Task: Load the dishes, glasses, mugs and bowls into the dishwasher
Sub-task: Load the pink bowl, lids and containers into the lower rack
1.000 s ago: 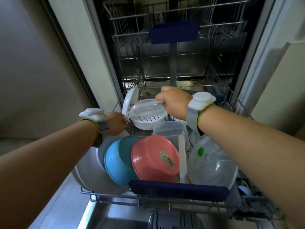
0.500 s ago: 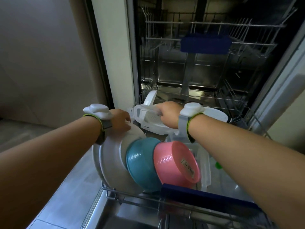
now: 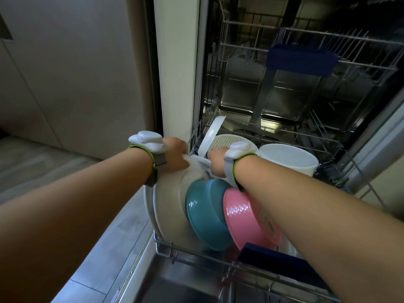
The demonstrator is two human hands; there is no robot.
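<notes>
Both hands reach among dishes in lower rack (image 3: pixel 166 246)

Both hands reach into the pulled-out wire lower rack (image 3: pixel 209 256). The left hand (image 3: pixel 176 154) rests on the rim of a large white plate (image 3: pixel 170 206) standing on edge at the rack's left. Beside the plate lean a teal plastic bowl (image 3: pixel 205 217) and a pink plastic bowl (image 3: pixel 247 221). Behind them, the right hand (image 3: pixel 216 162) grips a white plastic handle (image 3: pixel 201 161) near a white perforated strainer (image 3: pixel 288 158).
</notes>
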